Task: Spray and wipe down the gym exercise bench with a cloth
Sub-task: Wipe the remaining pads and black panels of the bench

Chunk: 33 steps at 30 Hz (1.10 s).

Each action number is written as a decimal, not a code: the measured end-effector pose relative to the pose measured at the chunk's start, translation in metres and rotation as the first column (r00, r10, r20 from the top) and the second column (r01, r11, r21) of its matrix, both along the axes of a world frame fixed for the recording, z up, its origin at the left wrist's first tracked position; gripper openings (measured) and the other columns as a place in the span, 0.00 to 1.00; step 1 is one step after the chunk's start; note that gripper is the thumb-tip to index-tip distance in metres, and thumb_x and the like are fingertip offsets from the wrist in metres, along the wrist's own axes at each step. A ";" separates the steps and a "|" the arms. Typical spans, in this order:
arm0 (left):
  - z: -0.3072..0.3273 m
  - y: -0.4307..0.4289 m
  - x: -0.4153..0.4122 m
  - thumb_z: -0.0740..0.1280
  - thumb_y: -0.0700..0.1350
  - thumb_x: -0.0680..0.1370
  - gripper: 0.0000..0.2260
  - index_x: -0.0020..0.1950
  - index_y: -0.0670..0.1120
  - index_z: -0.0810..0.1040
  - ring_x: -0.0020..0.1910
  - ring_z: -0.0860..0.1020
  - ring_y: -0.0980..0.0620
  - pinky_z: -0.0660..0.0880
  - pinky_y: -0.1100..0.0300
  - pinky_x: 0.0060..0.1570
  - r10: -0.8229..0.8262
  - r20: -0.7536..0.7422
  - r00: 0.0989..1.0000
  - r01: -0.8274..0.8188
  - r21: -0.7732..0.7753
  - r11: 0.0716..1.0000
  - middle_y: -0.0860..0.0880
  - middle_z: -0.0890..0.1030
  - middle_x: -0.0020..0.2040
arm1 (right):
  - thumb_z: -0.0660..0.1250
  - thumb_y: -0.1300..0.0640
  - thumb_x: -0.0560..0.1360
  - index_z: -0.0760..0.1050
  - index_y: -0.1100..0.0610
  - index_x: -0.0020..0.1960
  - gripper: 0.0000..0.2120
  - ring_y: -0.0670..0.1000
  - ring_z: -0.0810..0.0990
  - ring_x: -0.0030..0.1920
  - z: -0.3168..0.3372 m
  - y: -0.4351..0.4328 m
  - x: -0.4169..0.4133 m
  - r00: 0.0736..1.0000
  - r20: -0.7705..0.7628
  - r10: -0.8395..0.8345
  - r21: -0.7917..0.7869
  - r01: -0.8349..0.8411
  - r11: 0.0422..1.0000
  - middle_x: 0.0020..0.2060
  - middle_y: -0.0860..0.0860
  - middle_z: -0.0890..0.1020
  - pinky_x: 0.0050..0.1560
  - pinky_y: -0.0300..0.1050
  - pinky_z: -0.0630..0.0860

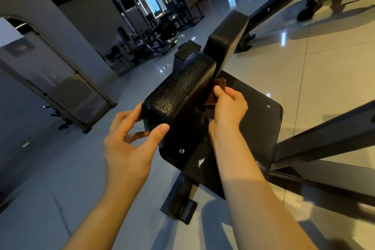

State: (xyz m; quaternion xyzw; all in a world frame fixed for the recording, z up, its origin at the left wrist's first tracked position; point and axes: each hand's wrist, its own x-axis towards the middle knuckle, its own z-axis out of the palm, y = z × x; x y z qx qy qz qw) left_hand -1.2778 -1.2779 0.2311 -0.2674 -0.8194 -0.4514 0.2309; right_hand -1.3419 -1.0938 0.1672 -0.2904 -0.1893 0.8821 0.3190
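A black textured bench pad (178, 89) stands tilted in the middle of the view, with a second black pad (225, 36) behind it. My left hand (129, 140) grips the pad's near corner, thumb on its front face and fingers behind its left edge. My right hand (227, 105) pinches a brown cloth (218, 84) against the pad's right side. Most of the cloth is hidden behind the pad and my fingers. A flat black plate (251, 119) lies under the pads. No spray bottle is in view.
Black steel frame bars (324, 142) run off to the right and a foot bracket (182, 207) sits on the glossy tiled floor. A person's boot (308, 10) stands at the top right. Weight racks and machines (158, 26) fill the dark background; a folded panel (67, 91) leans at left.
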 end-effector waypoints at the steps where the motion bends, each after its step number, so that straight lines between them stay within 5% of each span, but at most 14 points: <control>1: 0.000 0.000 0.000 0.75 0.51 0.71 0.28 0.71 0.49 0.78 0.59 0.78 0.59 0.77 0.69 0.55 0.002 0.005 1.000 -0.002 0.007 1.000 0.58 0.78 0.56 | 0.73 0.65 0.76 0.79 0.57 0.49 0.06 0.53 0.85 0.47 0.000 -0.007 0.008 1.000 -0.007 -0.005 0.042 0.006 0.999 0.44 0.55 0.84 0.52 0.50 0.83; 5: 0.001 0.001 0.001 0.74 0.53 0.71 0.28 0.71 0.49 0.78 0.60 0.78 0.58 0.78 0.68 0.54 -0.001 0.010 1.000 0.000 0.007 1.000 0.56 0.78 0.58 | 0.71 0.66 0.78 0.79 0.63 0.54 0.06 0.42 0.85 0.37 -0.006 -0.026 0.046 0.995 -0.083 0.052 0.165 -0.038 0.986 0.31 0.43 0.84 0.42 0.35 0.80; 12: 0.003 0.004 0.007 0.75 0.48 0.74 0.24 0.70 0.52 0.76 0.58 0.77 0.64 0.76 0.71 0.50 0.010 0.002 1.000 -0.010 -0.021 1.000 0.56 0.77 0.57 | 0.72 0.64 0.76 0.80 0.60 0.48 0.02 0.55 0.86 0.43 -0.008 -0.044 0.104 0.909 -0.160 0.384 0.363 -0.308 0.880 0.37 0.54 0.85 0.50 0.54 0.83; 16: 0.005 -0.008 0.010 0.74 0.51 0.76 0.26 0.74 0.52 0.75 0.62 0.76 0.62 0.75 0.68 0.56 0.068 -0.009 0.998 -0.069 -0.164 0.984 0.57 0.77 0.60 | 0.72 0.68 0.74 0.80 0.56 0.40 0.09 0.51 0.82 0.34 -0.012 -0.030 0.115 0.869 -0.080 0.488 0.456 -0.403 0.793 0.32 0.55 0.82 0.43 0.48 0.78; 19: 0.001 -0.015 0.023 0.72 0.50 0.78 0.14 0.63 0.51 0.81 0.54 0.79 0.60 0.79 0.59 0.53 0.211 -0.031 0.977 -0.213 -0.113 0.971 0.55 0.81 0.53 | 0.71 0.69 0.75 0.80 0.56 0.42 0.08 0.51 0.83 0.37 -0.018 -0.006 0.123 0.867 -0.104 0.488 0.452 -0.396 0.800 0.34 0.55 0.83 0.41 0.46 0.80; 21: -0.003 -0.010 0.032 0.72 0.55 0.76 0.10 0.53 0.53 0.84 0.49 0.82 0.57 0.81 0.57 0.48 0.156 0.197 0.968 -0.142 -0.083 0.986 0.54 0.85 0.46 | 0.70 0.67 0.76 0.80 0.57 0.45 0.06 0.49 0.83 0.39 -0.022 0.004 0.126 0.842 -0.133 0.523 0.467 -0.412 0.782 0.36 0.53 0.83 0.40 0.43 0.80; 23: -0.009 0.001 0.040 0.72 0.59 0.69 0.17 0.54 0.55 0.84 0.50 0.83 0.59 0.79 0.66 0.46 -0.002 0.505 0.863 0.058 -0.095 0.994 0.57 0.86 0.47 | 0.69 0.66 0.77 0.80 0.56 0.45 0.07 0.49 0.83 0.40 -0.026 0.006 0.128 0.805 -0.186 0.564 0.455 -0.438 0.775 0.37 0.53 0.83 0.41 0.42 0.80; 26: -0.020 0.012 0.042 0.75 0.54 0.69 0.17 0.57 0.53 0.84 0.51 0.83 0.62 0.77 0.70 0.44 -0.078 0.603 0.794 0.177 -0.106 0.978 0.55 0.86 0.50 | 0.69 0.65 0.77 0.82 0.55 0.47 0.06 0.50 0.84 0.43 -0.029 0.004 0.130 0.792 -0.222 0.569 0.435 -0.442 0.785 0.42 0.55 0.84 0.43 0.45 0.81; 29: -0.021 0.016 0.036 0.75 0.43 0.76 0.01 0.46 0.49 0.86 0.47 0.84 0.56 0.78 0.67 0.45 0.020 0.403 0.915 0.034 -0.127 0.991 0.52 0.86 0.44 | 0.73 0.61 0.77 0.83 0.54 0.48 0.03 0.49 0.84 0.46 -0.034 0.004 0.125 0.900 0.084 0.427 0.576 -0.394 0.717 0.43 0.51 0.86 0.42 0.40 0.78; 31: -0.022 0.022 0.033 0.74 0.42 0.77 0.03 0.45 0.49 0.85 0.46 0.83 0.58 0.77 0.70 0.45 0.065 0.276 0.959 -0.014 -0.185 0.983 0.54 0.86 0.43 | 0.73 0.60 0.77 0.84 0.53 0.44 0.04 0.50 0.84 0.43 -0.038 -0.003 0.119 0.930 0.206 0.304 0.601 -0.365 0.711 0.40 0.52 0.85 0.40 0.40 0.76; 33: -0.030 0.032 0.034 0.76 0.43 0.76 0.07 0.53 0.48 0.84 0.47 0.83 0.58 0.77 0.71 0.43 0.057 0.388 0.920 0.000 -0.147 0.989 0.54 0.85 0.46 | 0.72 0.62 0.77 0.83 0.54 0.41 0.07 0.50 0.82 0.39 -0.042 -0.014 0.112 0.934 0.219 0.283 0.556 -0.358 0.751 0.35 0.52 0.84 0.38 0.42 0.76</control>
